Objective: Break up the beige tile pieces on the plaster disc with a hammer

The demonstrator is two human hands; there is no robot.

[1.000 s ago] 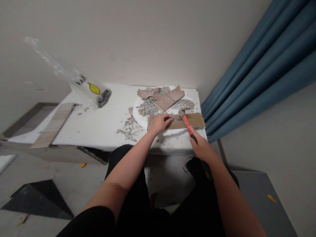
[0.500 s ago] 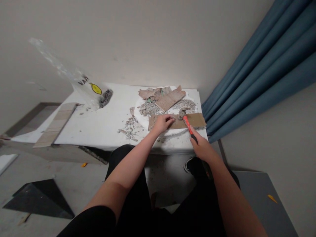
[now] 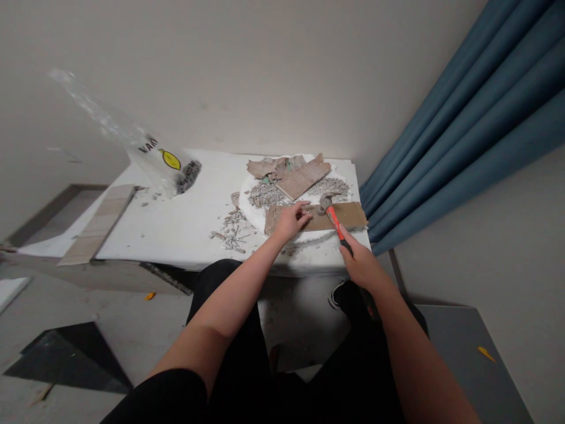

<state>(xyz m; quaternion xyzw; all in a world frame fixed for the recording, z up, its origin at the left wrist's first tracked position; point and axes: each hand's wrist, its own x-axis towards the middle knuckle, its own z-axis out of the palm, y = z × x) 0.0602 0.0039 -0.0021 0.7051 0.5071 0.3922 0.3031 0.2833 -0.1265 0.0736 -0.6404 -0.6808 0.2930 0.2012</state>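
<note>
A: Little has moved since a second ago. The left hand (image 3: 289,221) has slid a touch along the brown tile strip (image 3: 348,214) and its fingers have spread; a moment back they were more curled.

B: And the hammer (image 3: 332,213)?

A: Same place. The right hand (image 3: 362,263) stays wrapped tight around the lower end of the red handle, with the steel head resting on the strip just right of the left fingertips.

B: So the left hand is holding nothing?

A: It lies flat and open, pressing the strip's left end down. My reading: it is steadying the piece while the hammer rests between blows.

B: What lies beyond the hands?

A: Broken tile pieces (image 3: 296,174) and grey rubble (image 3: 265,194), all on a white round slab (image 3: 247,203) on the white bench (image 3: 176,224). To the left of the left hand, a scatter of small chips (image 3: 229,229), and farther off a clear plastic bag (image 3: 163,162).
</note>
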